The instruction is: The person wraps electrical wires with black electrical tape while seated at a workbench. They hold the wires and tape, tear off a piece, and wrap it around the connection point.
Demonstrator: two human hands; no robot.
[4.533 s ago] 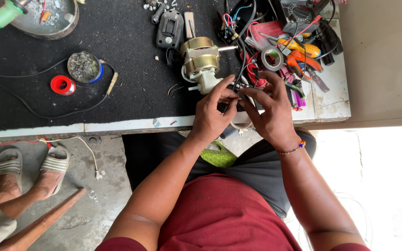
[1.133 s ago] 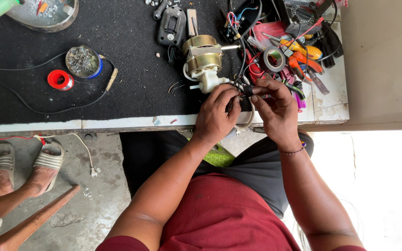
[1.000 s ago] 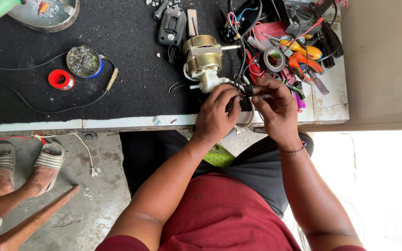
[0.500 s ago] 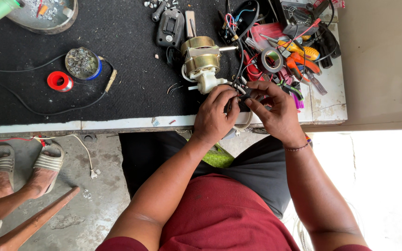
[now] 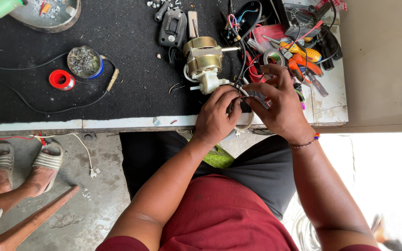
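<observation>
A brass-coloured fan motor (image 5: 203, 60) with a white gearbox lies on the black mat (image 5: 126, 69) of the workbench. Thin wires (image 5: 244, 90) run from it toward me. My left hand (image 5: 217, 116) pinches those wires near the bench's front edge. My right hand (image 5: 278, 100) meets it from the right, fingers closed on the same bundle of wires and a small dark part. What sits between the fingertips is mostly hidden.
A pile of tools and a tape roll (image 5: 294, 51) lies at the right end. A black switch box (image 5: 173, 28) sits behind the motor. At left are a solder tin (image 5: 83, 61), a red tape roll (image 5: 61, 80) and a metal dish (image 5: 47, 14). Another person's sandalled feet (image 5: 22, 162) rest on the floor.
Both hands stay together on the wires beside the motor, with only small shifts of the fingers. The other person's feet have moved slightly.
</observation>
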